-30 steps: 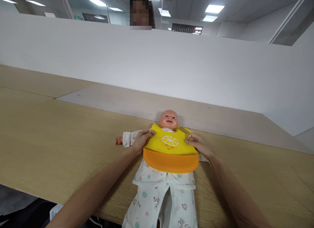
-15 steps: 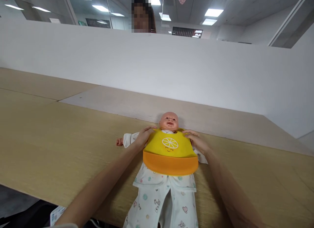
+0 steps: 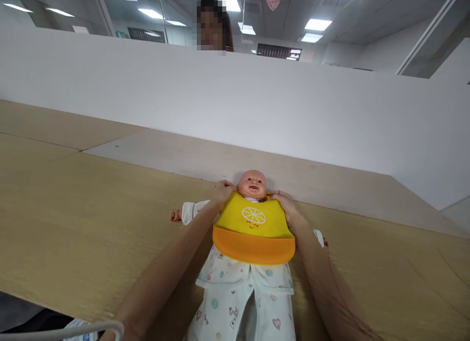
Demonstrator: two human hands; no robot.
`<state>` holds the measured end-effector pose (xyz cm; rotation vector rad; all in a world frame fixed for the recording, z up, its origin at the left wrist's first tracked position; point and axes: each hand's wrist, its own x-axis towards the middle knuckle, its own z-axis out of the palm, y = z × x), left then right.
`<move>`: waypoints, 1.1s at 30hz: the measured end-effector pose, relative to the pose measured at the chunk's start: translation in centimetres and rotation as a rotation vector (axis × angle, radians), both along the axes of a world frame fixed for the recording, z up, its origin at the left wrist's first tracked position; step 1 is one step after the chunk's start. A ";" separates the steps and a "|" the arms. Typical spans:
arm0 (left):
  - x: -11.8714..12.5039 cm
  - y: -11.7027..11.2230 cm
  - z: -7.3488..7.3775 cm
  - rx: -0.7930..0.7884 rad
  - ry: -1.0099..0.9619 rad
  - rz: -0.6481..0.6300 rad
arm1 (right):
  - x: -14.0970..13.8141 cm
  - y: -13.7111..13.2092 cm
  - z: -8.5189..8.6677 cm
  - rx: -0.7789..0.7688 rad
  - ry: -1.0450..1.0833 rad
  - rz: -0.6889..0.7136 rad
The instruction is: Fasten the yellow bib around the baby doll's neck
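A baby doll [image 3: 252,183] lies on its back, dressed in white printed clothes [image 3: 220,302]. Over its chest is a yellow bib [image 3: 254,229] with an orange catch pocket and a white citrus-slice print. Beside the doll's neck on the left, my left hand [image 3: 222,191] has its fingers closed at the upper corner of the bib. On the other side, my right hand [image 3: 285,204] grips the opposite neck strap near the doll's shoulder. Whatever part of the straps lies behind the neck is hidden by the head and my fingers.
The doll rests on a wooden table [image 3: 91,214] with a pale strip along its back. A white partition [image 3: 183,96] topped with glass stands behind, and a person [image 3: 228,25] is visible beyond it. A grey cable [image 3: 73,331] crosses the lower left corner.
Both hands have moved up and inward along the bib's sides to the doll's neck. The doll's hand on the right has come into view beyond my right forearm.
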<state>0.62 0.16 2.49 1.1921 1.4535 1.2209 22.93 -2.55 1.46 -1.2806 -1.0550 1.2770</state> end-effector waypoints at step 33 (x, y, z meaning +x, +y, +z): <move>-0.2 0.1 -1.7 -0.108 0.010 0.077 | -0.6 0.8 -1.3 0.134 -0.106 -0.302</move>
